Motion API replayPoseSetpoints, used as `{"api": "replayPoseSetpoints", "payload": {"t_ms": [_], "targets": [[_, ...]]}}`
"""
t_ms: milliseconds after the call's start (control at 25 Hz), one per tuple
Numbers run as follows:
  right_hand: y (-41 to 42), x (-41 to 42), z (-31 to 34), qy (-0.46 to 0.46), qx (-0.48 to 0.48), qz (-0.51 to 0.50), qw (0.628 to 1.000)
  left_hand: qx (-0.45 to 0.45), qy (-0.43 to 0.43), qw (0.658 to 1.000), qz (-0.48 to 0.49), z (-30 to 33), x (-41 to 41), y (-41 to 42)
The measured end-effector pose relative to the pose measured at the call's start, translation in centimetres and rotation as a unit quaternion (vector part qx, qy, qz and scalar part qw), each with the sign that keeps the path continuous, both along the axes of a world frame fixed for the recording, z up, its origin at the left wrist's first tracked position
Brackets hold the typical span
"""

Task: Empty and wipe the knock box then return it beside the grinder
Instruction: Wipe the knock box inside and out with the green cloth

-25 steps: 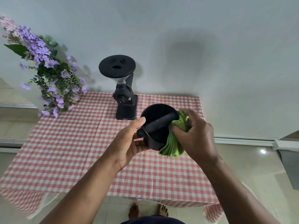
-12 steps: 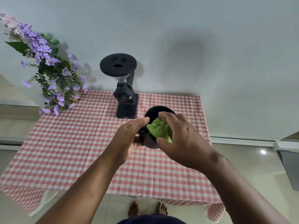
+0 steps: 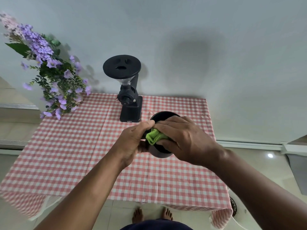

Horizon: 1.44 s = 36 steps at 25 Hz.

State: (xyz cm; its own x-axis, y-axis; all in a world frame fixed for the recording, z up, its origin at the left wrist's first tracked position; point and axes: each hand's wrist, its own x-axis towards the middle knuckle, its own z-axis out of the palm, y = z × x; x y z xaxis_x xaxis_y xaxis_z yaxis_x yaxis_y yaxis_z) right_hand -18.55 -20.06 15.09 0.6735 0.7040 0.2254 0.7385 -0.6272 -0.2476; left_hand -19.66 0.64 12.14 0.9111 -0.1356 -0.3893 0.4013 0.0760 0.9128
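Since the earlier frame, right hand (image 3: 184, 140) has swept across the knock box (image 3: 162, 151) mouth, pressing green cloth (image 3: 154, 136) toward its left rim. Left hand (image 3: 132, 141) grips the box wall, held above the tablecloth (image 3: 66, 155); grinder (image 3: 128, 97) stands behind-left, nearer the left hand.

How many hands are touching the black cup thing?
2. The left hand holds the knock box by its left side, above the table; the right hand presses a green cloth into its top.
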Motion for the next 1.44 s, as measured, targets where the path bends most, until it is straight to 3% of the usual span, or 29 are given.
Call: {"api": "replayPoseSetpoints", "payload": {"t_ms": [160,320,440,520,800,1000,1240,1440], "targets": [[-2.5,1.9,0.9,0.009,-0.054,-0.026,0.998,0.024,0.002,0.999,0.023,-0.7,-0.4,0.2],[-2.2,1.4,0.3,-0.090,0.041,-0.129,0.987,0.007,0.011,0.999,0.037,-0.5,-0.2,0.6],[0.7,0.0,0.1,-0.044,0.109,-0.183,0.976,0.005,0.004,1.000,0.029,-0.3,0.0,0.4],[2.2,-1.3,-0.5,0.017,0.109,-0.162,0.981,0.000,0.003,1.000,0.022,-0.2,0.2,0.1],[-0.4,0.9,-0.6,-0.027,0.107,-0.113,0.988,-0.003,0.013,0.999,0.052,0.2,0.7,-0.1],[-1.3,1.3,-0.5,-0.079,0.081,-0.200,0.973,0.001,0.017,0.997,0.069,0.0,0.5,0.3],[4.1,-2.7,-2.2,-0.041,0.210,-0.213,0.953,-0.024,0.009,0.998,0.050,-0.2,0.4,-0.1],[2.9,-3.5,-3.9,-0.043,0.208,-0.137,0.968,-0.055,0.045,0.997,0.041,-0.8,0.6,0.4]]}}
